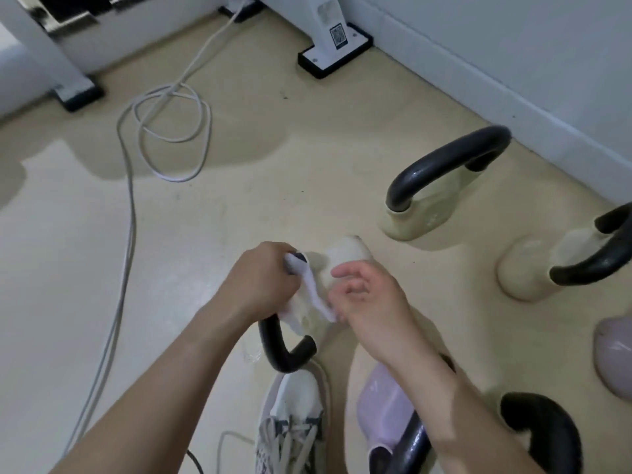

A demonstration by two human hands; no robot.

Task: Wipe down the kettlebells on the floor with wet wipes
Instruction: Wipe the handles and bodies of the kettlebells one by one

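You have the cream kettlebell (345, 258) tipped over on the floor (239, 200) just ahead of your shoe (294, 401), with its black handle (273, 347) curving back towards you. Your left hand (260, 282) is clenched round the upper part of that handle, with the wet wipe (318, 299) caught under its fingers. A strip of wipe runs down to your right hand (369, 302). Its fingers are loosely curled, and the blur hides whether they pinch the end. Take a firm hold of that loose end, pull the wipe taut round the bar and draw it along the whole curve, twisting to reach the underside. Brace the body so it cannot roll; the next cream kettlebell (417, 217) waits to your right
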